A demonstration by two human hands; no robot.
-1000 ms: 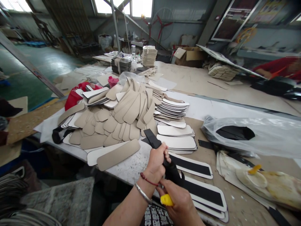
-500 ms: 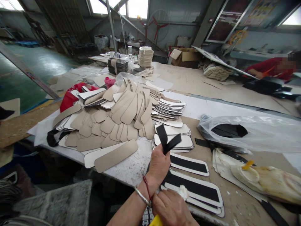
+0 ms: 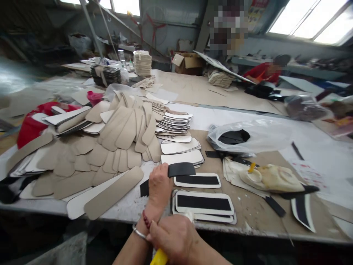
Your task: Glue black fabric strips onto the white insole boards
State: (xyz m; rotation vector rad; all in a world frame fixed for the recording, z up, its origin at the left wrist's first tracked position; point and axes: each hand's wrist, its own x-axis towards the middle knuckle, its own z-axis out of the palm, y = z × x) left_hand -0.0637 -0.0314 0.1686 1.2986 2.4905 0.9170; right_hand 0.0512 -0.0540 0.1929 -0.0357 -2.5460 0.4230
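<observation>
My left hand (image 3: 160,186), with a red beaded bracelet and a silver bangle, is closed on black strips (image 3: 181,169) that stick out on both sides of the fist. Crossed over the left wrist, my right hand (image 3: 175,235) grips a yellow-handled tool (image 3: 159,257); a whitish clump shows beyond its knuckles. Just past the right hand lie white-edged panels with black centres (image 3: 204,202), stacked near the table's front edge. Another such panel (image 3: 197,180) lies behind them, partly under the black strip in my view.
Beige pieces (image 3: 118,125) are heaped at the left. White-topped stacks (image 3: 182,156) stand behind my left hand. A plastic bag with black pieces (image 3: 248,138) and a stained container (image 3: 278,178) lie to the right. A person in red (image 3: 264,73) is across the table.
The view has swung to the right. The black strips in my left hand, upright in a V before, now lie out flatter to either side. My right hand still holds the yellow tool.
</observation>
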